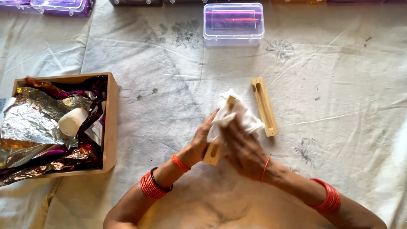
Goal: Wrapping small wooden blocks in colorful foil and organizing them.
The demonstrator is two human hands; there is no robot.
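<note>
Head view, frame centre: left hand (198, 146) grips a wooden block (215, 149) while right hand (241, 148) clenches a white cloth (237, 113) on it; second block (264, 106) lies untouched, right of centre.

Warm, even daylight; soft shadows, slight blur
</note>
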